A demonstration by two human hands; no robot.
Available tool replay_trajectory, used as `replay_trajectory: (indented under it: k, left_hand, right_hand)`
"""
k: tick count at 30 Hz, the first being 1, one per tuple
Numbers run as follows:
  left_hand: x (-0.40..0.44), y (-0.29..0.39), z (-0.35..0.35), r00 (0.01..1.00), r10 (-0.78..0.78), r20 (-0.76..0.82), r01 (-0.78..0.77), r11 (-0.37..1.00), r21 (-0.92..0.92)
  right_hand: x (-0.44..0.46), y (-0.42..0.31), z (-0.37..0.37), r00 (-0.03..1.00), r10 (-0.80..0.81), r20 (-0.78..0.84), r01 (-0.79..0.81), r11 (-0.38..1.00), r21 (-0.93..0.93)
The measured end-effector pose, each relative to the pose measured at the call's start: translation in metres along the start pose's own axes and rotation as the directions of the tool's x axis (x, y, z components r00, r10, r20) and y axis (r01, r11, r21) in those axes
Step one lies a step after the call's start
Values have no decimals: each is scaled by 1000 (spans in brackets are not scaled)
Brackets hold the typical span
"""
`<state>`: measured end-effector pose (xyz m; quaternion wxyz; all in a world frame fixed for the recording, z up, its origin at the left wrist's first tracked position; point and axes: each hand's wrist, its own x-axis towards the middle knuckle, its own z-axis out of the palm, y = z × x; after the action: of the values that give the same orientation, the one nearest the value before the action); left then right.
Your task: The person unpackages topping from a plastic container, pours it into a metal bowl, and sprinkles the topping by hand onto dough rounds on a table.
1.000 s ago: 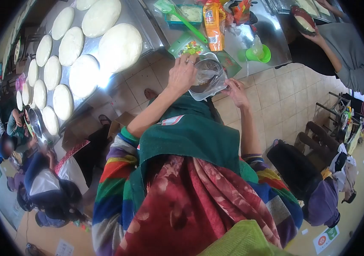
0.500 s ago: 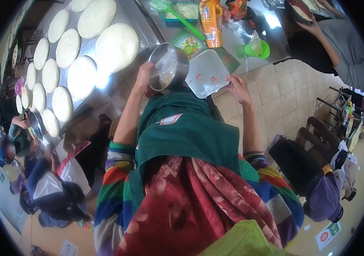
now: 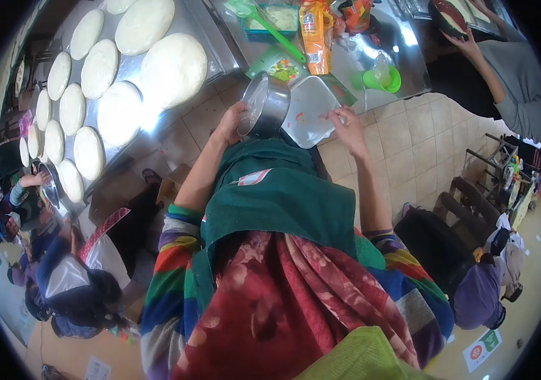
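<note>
My left hand (image 3: 231,124) grips the rim of a round metal pan (image 3: 272,105), which is tilted on its side with some clear plastic in its mouth. A rectangular translucent tray (image 3: 311,114) with small reddish bits in it touches the pan on the right. The fingers of my right hand (image 3: 347,125) pinch the tray's right edge. Behind the tray, a packet with a colourful picture (image 3: 283,68) lies at the edge of the metal table.
Several pale dough rounds (image 3: 173,71) cover the table at left. An orange bag (image 3: 316,39), a green spatula (image 3: 282,40), a teal container (image 3: 281,19) and a green cup (image 3: 392,80) stand ahead. A co-worker (image 3: 511,76) holds a dark bowl at right.
The metal pan was first over the tray, moved left away from it, then came back right against it, tilted. My right hand stays at the tray's edge.
</note>
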<state>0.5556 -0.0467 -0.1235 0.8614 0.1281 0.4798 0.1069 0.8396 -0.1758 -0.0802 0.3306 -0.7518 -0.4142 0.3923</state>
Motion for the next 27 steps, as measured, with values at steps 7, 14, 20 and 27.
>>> replay_trajectory:
  k: [7, 14, 20, 27]
  left_hand:
    - [-8, 6, 6, 999, -44, -17, 45, 997, 62]
    - [-9, 7, 15, 999, 3, -50, 0, 998, 63]
    - [-2, -1, 13, 990, 79, -119, -71, 995, 72]
    - [-7, -5, 8, 993, 56, -106, -55, 998, 13]
  right_hand:
    - [0, -34, 15, 976, -146, -163, 84, 937, -339]
    - [18, -3, 17, 986, -128, 102, 142, 979, -147]
    - [11, -37, 10, 972, -177, 153, 213, 939, -268]
    - [16, -54, -6, 960, -168, 225, 211, 959, -187]
